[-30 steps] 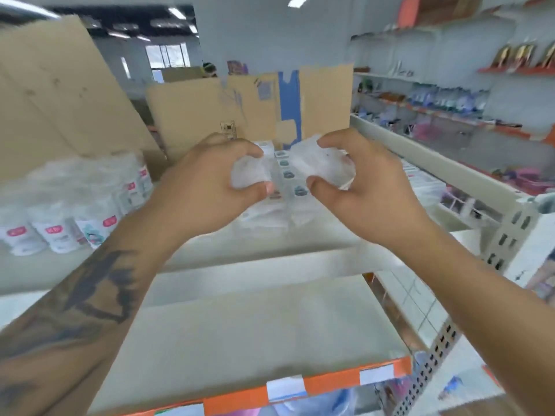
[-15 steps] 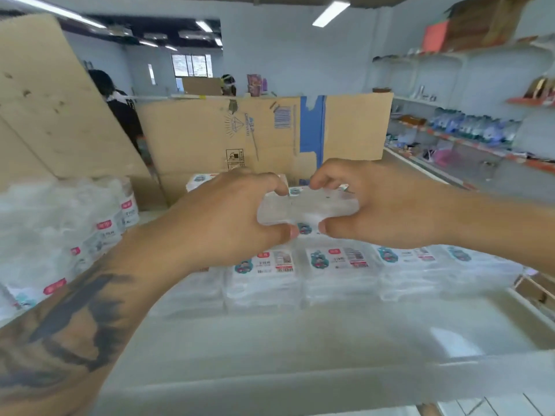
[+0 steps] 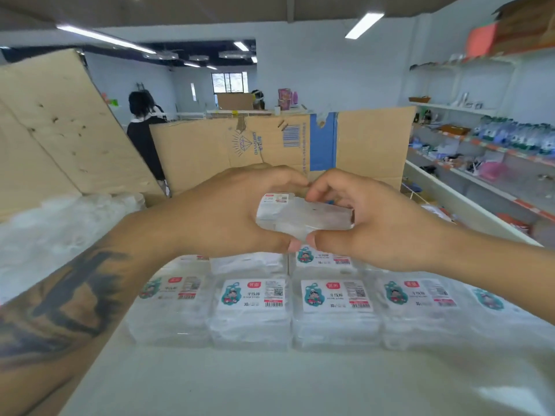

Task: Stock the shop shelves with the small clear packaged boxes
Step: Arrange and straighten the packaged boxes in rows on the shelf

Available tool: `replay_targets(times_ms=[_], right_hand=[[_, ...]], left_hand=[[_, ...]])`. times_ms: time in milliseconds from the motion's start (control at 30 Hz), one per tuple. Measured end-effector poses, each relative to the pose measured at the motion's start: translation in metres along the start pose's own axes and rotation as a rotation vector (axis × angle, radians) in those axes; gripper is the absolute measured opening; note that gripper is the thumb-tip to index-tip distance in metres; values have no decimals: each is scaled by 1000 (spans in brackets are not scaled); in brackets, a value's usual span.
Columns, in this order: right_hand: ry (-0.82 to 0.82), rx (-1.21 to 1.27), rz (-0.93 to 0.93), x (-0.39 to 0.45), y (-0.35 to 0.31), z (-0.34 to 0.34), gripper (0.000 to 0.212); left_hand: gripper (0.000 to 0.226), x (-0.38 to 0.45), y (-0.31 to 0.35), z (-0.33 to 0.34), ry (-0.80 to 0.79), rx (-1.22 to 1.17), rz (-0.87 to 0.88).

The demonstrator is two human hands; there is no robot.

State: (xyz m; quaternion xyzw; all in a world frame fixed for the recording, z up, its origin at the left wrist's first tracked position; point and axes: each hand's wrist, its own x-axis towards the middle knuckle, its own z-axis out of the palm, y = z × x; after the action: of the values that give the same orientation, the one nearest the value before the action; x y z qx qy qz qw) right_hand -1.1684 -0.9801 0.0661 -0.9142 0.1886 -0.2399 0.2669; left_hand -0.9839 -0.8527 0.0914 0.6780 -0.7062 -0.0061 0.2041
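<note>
A pale shelf (image 3: 270,382) fills the foreground, carrying a front row of clear packaged boxes (image 3: 252,313) set side by side, labels up, each with a teal cartoon figure and a red barcode tag. At least 4 labels read clearly; a 5th at the right edge is blurred. A second row of boxes (image 3: 322,258) lies touching behind them, partly hidden by the hands.

Above that second row, the left hand (image 3: 228,214) and right hand (image 3: 387,223) together hold 1 small clear box (image 3: 303,214) off the shelf. Each grip is curled round an end of it, thumbs nearly meeting under its near edge, fingertips closing over the far edge. A tattooed left forearm (image 3: 60,301) crosses the lower left corner.

To the left sits a heap of plastic-wrapped goods (image 3: 57,226), too blurred to identify. Behind the hands an opened cardboard carton (image 3: 270,148) stands upright, blocking the aisle beyond; a larger cardboard sheet (image 3: 60,130) leans at left. A person in dark clothing (image 3: 144,130) stands between them, further back. Wall shelves (image 3: 480,151) at right hold assorted merchandise.
</note>
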Motion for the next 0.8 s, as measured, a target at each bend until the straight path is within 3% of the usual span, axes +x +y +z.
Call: replay_targets(times_ms=[167,267,367,533,800], right_hand=[[38,272,-66,3,4,-3,28],[72,334,-76,3,5,-6,22],[68,310,-88,2,8,-6,29],[72,136,-152,0,15,-2,22],[165,509,-64,2,9,-7,36]], left_hand=[[45,-5,-11,13,196,-228,73],[34,-9,-12,20,306,-260,62],[26,-12,-14,22,373,-274,31],[23,-12,-12,23,431,-353,-11],[39,-14,-17,21,486,-566,-16]])
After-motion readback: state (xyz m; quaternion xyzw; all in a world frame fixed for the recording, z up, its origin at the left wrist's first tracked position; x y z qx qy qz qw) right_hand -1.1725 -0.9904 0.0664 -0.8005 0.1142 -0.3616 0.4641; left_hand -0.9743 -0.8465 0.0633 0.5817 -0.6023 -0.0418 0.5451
